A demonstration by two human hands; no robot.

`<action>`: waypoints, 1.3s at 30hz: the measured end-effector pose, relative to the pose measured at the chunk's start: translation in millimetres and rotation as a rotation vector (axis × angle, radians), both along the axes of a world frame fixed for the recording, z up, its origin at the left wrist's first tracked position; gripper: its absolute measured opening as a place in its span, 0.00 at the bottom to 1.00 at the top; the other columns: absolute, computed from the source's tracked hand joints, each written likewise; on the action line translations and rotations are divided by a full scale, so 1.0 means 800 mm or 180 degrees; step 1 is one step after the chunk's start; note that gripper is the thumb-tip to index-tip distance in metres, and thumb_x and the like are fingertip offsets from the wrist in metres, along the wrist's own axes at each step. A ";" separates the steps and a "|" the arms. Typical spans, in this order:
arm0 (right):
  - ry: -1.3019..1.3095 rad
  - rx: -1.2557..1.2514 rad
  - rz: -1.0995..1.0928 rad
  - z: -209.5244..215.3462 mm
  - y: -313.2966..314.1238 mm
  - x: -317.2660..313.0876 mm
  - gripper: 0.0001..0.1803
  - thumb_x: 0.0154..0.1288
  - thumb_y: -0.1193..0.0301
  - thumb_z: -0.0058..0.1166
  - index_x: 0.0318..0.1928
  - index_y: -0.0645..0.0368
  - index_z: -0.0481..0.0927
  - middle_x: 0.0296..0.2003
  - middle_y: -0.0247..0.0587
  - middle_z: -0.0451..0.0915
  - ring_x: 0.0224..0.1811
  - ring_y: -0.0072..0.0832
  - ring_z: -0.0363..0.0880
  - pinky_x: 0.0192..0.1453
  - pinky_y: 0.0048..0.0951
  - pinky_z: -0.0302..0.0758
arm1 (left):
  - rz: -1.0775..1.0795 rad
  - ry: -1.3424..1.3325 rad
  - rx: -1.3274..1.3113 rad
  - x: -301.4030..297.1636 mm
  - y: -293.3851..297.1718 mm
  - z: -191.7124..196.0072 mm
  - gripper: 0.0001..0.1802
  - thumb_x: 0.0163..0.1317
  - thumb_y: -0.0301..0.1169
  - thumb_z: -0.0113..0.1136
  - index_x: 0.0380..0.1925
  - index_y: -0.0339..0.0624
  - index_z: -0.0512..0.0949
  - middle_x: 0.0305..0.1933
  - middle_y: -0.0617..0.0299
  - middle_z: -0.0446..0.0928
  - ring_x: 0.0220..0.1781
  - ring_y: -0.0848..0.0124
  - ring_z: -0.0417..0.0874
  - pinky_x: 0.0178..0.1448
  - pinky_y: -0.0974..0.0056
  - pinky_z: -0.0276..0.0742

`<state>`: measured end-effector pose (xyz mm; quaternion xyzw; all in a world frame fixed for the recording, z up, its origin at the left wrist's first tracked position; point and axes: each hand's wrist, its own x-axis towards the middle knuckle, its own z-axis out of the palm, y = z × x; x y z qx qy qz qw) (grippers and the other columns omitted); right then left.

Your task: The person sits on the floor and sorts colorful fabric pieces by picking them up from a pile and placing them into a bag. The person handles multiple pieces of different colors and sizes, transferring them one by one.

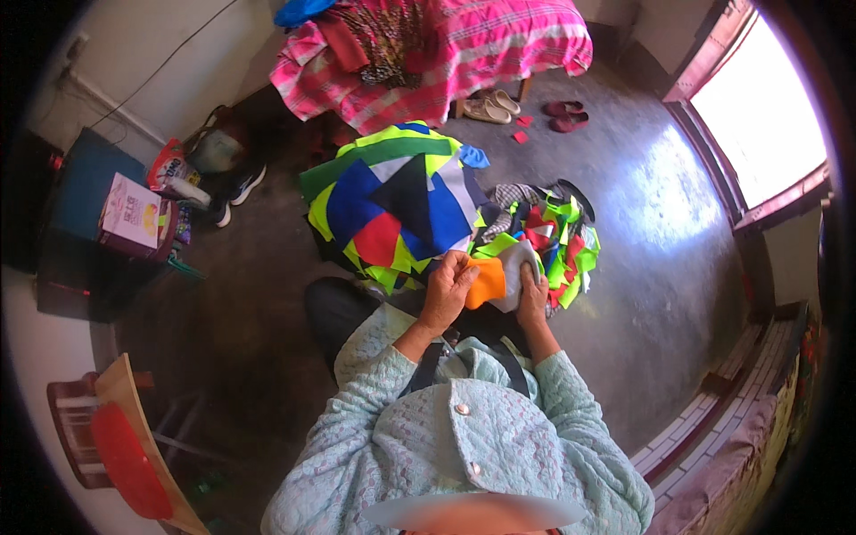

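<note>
Left hand (448,287) clamped on orange cloth (488,282), right hand (532,297) gripping grey cloth (514,267), both just before a scrap pile (392,205) on the floor (651,232).

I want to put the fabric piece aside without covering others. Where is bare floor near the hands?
Bare grey concrete floor lies right of the small pile of mixed fabric scraps, up to the window wall. Dark floor left of the knee, toward the blue table, is free too. Ahead of the left hand and right hand, the large pile of bright fabric pieces crowds everything.
</note>
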<state>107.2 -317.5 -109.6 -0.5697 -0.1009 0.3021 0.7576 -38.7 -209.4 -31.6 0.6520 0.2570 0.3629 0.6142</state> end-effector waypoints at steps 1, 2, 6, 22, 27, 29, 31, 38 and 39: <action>-0.0023 -0.0063 -0.0061 -0.012 -0.001 0.003 0.12 0.67 0.65 0.55 0.43 0.61 0.79 0.32 0.26 0.76 0.33 0.15 0.72 0.36 0.20 0.68 | 0.0032 -0.0183 -0.0221 -0.004 0.004 -0.003 0.07 0.66 0.29 0.56 0.38 0.39 0.70 0.31 0.68 0.74 0.32 0.80 0.73 0.38 0.72 0.70; -0.0168 -0.0188 -0.0038 -0.010 -0.003 0.003 0.12 0.67 0.65 0.55 0.43 0.61 0.79 0.33 0.26 0.76 0.33 0.16 0.71 0.36 0.20 0.68 | 0.0016 -0.0101 -0.0393 -0.014 0.009 0.007 0.07 0.67 0.30 0.54 0.40 0.39 0.69 0.35 0.68 0.73 0.35 0.81 0.72 0.41 0.74 0.70; -0.0172 -0.0230 0.0011 -0.009 -0.004 0.003 0.11 0.68 0.65 0.53 0.43 0.60 0.79 0.32 0.26 0.76 0.33 0.16 0.71 0.37 0.20 0.68 | 0.0545 -0.0145 -0.0447 -0.030 0.036 -0.005 0.09 0.67 0.31 0.53 0.44 0.39 0.71 0.41 0.65 0.76 0.42 0.79 0.75 0.49 0.72 0.71; -0.0273 -0.0354 0.0008 -0.011 -0.003 0.007 0.11 0.67 0.65 0.54 0.43 0.59 0.79 0.34 0.25 0.76 0.35 0.16 0.70 0.39 0.21 0.68 | 0.0739 -0.1339 -0.0693 -0.020 0.249 0.083 0.19 0.63 0.27 0.55 0.54 0.36 0.69 0.50 0.58 0.75 0.50 0.71 0.76 0.57 0.67 0.70; -0.0196 -0.0188 -0.0099 -0.013 -0.003 0.004 0.11 0.68 0.65 0.53 0.43 0.59 0.79 0.35 0.25 0.76 0.35 0.16 0.70 0.39 0.20 0.68 | 0.1072 0.0101 -0.0985 -0.029 0.260 0.019 0.27 0.57 0.22 0.57 0.57 0.32 0.63 0.50 0.51 0.75 0.52 0.67 0.76 0.57 0.65 0.70; -0.0316 -0.0344 -0.0086 0.006 -0.004 -0.001 0.11 0.68 0.65 0.53 0.43 0.59 0.79 0.34 0.24 0.76 0.35 0.15 0.70 0.39 0.20 0.67 | 0.1319 0.0137 -0.0684 -0.033 0.246 0.014 0.28 0.58 0.22 0.57 0.59 0.33 0.62 0.50 0.51 0.76 0.51 0.66 0.77 0.57 0.64 0.71; -0.0357 -0.0405 -0.0041 0.012 -0.004 -0.004 0.10 0.68 0.65 0.53 0.42 0.58 0.79 0.34 0.24 0.75 0.35 0.15 0.70 0.38 0.19 0.67 | 0.1234 0.0051 -0.0644 -0.039 0.244 0.007 0.29 0.58 0.20 0.56 0.60 0.33 0.59 0.53 0.50 0.74 0.53 0.65 0.77 0.58 0.65 0.70; -0.0311 -0.0304 -0.0062 0.010 -0.002 -0.004 0.11 0.68 0.64 0.53 0.42 0.59 0.79 0.31 0.23 0.75 0.32 0.15 0.69 0.36 0.19 0.66 | 0.1042 0.0050 -0.0600 -0.039 0.239 0.021 0.29 0.57 0.17 0.52 0.60 0.34 0.59 0.55 0.49 0.72 0.51 0.62 0.78 0.51 0.56 0.78; -0.0311 -0.0300 -0.0102 0.013 -0.001 -0.004 0.11 0.68 0.64 0.53 0.41 0.59 0.79 0.31 0.23 0.75 0.32 0.15 0.69 0.36 0.18 0.66 | 0.0943 -0.0007 -0.0822 -0.037 0.234 0.038 0.29 0.57 0.16 0.51 0.60 0.34 0.58 0.55 0.48 0.72 0.51 0.61 0.78 0.49 0.54 0.80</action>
